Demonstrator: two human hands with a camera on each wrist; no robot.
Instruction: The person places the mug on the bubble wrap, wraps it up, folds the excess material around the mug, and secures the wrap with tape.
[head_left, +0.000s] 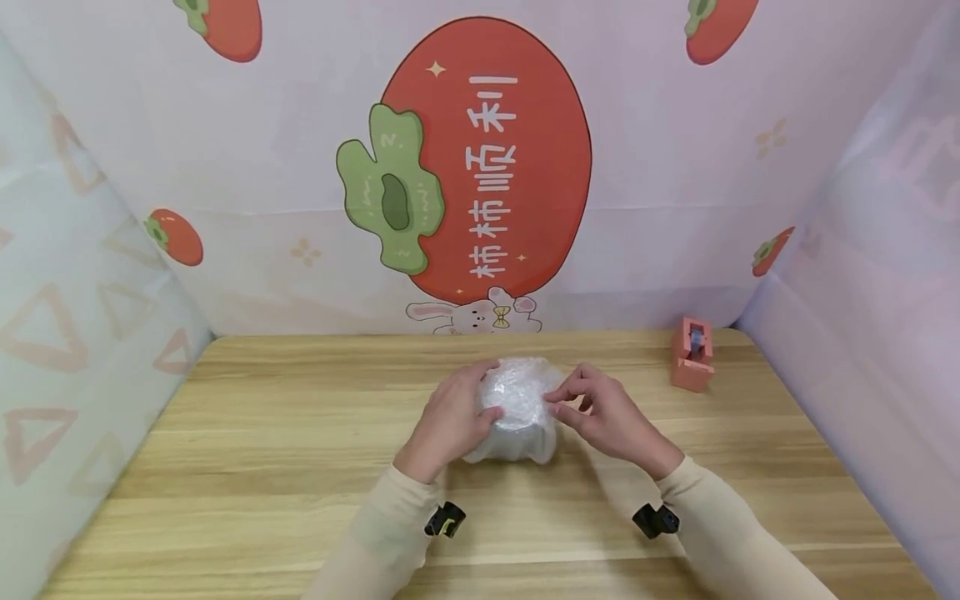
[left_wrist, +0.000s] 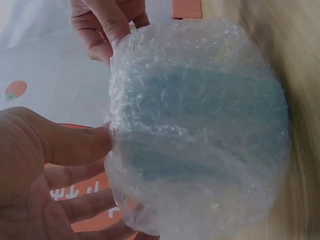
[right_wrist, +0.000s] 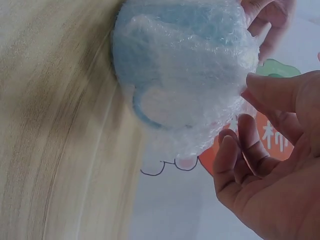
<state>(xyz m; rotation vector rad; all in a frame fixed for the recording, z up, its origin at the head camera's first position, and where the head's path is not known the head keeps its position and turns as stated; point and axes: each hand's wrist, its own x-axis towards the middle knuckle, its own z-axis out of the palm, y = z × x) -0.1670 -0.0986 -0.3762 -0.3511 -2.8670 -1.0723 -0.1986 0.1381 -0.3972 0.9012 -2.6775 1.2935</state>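
A bundle of clear bubble wrap (head_left: 517,404) stands on the wooden table in front of me. Through the layers shows a light-blue mug (left_wrist: 200,92), its curved handle (right_wrist: 141,111) visible in the right wrist view. My left hand (head_left: 453,417) holds the bundle from the left, thumb on the near upper edge and fingers spread round the far side. On the right, my right hand (head_left: 611,417) pinches the wrap at the top edge between thumb and index finger. Its other fingers are curled loosely beside the wrap.
A coral-red tape dispenser (head_left: 692,371) stands at the back right of the wooden table (head_left: 300,467). Behind the table hangs a printed cloth (head_left: 637,250) with persimmons and a rabbit, and side cloths flank it. Each sleeve carries a small black wrist camera (head_left: 656,521).
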